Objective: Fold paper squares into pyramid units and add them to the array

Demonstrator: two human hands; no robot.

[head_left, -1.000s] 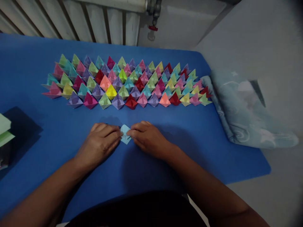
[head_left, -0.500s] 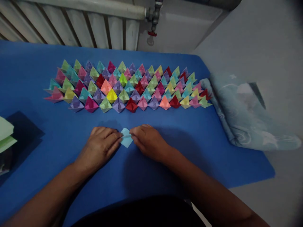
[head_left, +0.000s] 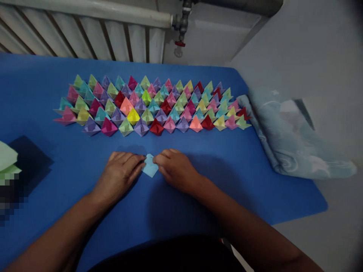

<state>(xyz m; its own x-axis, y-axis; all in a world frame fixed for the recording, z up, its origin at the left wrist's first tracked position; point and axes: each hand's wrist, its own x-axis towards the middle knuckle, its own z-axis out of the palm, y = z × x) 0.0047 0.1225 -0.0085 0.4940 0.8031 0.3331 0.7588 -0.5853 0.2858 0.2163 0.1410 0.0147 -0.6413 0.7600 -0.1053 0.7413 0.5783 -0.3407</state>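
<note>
A small light blue folded paper lies on the blue surface, one corner pointing toward me. My left hand has its fingers closed on the paper's left edge. From the other side, my right hand pinches its upper right edge, thumb and forefinger together. Beyond both hands stand several rows of folded paper boats in many colours, packed close together.
Green paper sits at the left edge on something dark and blurred. A folded grey-blue blanket lies at the right of the blue surface. Behind is a white radiator with a red-handled valve.
My right hand has shifted slightly left over the paper. The raised fold across the paper's middle no longer shows, and more of its face is flat. The view has tilted a little.
</note>
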